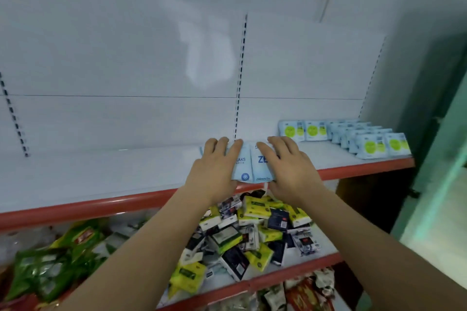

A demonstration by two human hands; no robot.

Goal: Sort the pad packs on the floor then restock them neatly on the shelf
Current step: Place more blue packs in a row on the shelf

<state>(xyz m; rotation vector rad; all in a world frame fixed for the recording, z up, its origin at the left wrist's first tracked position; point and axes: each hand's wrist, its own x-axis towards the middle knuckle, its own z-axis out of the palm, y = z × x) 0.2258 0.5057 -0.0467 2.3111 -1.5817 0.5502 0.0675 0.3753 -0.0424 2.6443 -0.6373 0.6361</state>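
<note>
Left hand: our left hand (214,166) lies flat on the left side of the light blue soft plastic pad packs (250,165), with its fingers straight and pointing to the back of the shelf.
Right hand: our right hand (290,166) lies flat on the right side of the same blue packs, fingers straight too.
Hands together: our 2 hands are a little apart, and we can see the blue packs in the gap between them.
Blue packs: we see 2 pack fronts side by side with dark blue letters on them. They sit near the front edge of the white metal shelf with the red front strip (101,174). We cannot tell how many more packs are under our hands.
Green dot packs: more light blue pad packs with round green spots (353,137) stand in rows at the far right end of the same shelf, well apart from our hands.
Shelf below: a messy heap of small yellow, white and dark blue boxes (255,232) lies on the next shelf down, under our arms.
Left side below: shiny green bags (55,267) are piled to the left of the boxes.
Back wall: the white back panel (126,58) of the shelf rises behind everything.
</note>
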